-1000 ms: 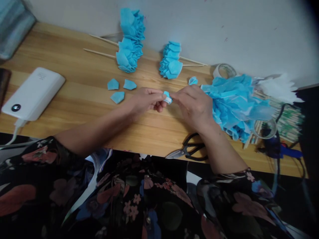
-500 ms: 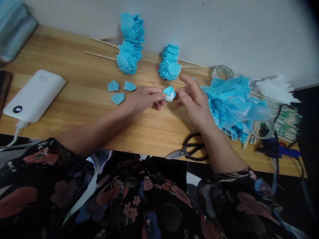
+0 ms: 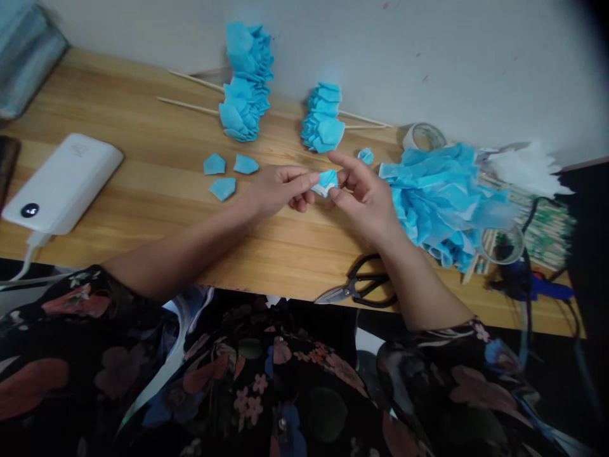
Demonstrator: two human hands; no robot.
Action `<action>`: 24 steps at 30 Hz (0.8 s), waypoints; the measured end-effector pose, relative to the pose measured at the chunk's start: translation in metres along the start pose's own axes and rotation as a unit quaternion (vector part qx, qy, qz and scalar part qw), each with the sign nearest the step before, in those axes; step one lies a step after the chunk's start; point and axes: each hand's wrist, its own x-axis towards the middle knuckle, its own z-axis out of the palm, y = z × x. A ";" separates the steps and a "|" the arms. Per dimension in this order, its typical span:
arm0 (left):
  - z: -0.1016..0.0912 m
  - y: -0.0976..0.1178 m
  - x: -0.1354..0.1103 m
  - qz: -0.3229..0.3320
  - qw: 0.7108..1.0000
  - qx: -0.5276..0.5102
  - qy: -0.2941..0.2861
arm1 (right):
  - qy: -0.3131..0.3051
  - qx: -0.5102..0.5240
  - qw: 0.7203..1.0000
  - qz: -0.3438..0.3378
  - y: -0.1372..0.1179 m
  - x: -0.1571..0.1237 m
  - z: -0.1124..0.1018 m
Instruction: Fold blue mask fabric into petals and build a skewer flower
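Above the middle of the table, a small folded blue paper piece (image 3: 326, 182) with a white lower edge is pinched between both hands. My left hand (image 3: 290, 187) grips its left side, thumb on top. My right hand (image 3: 365, 197) has thumb and finger closed on its right side, with the index finger raised over it. Several flat blue paper petals, among them one petal (image 3: 222, 188), lie left of my left hand. Beyond my right hand sits a small crumpled blue paper bit (image 3: 365, 155). Scissors (image 3: 354, 289) with black handles rest near the front edge.
Blue paper flowers (image 3: 246, 108) on sticks and two more flowers (image 3: 323, 127) lie along the wall. Crumpled blue paper (image 3: 447, 190), tape rolls (image 3: 425, 136) and a blue-handled tool (image 3: 547, 289) crowd the right. A white power bank (image 3: 66, 184) with a cable lies at left.
My right hand has moved left and closed on the right side of the paper piece, which has tilted. The crumpled blue bit behind that hand now shows.
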 end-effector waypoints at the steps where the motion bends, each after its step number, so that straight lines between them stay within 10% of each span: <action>1: 0.000 0.000 0.000 0.001 1.000 -0.006 -0.004 | 0.002 -0.003 1.000 0.000 0.000 0.000 0.000; 24: 0.006 0.006 -0.001 0.019 0.996 0.087 -0.027 | 0.035 0.002 0.999 0.004 -0.003 -0.003 0.006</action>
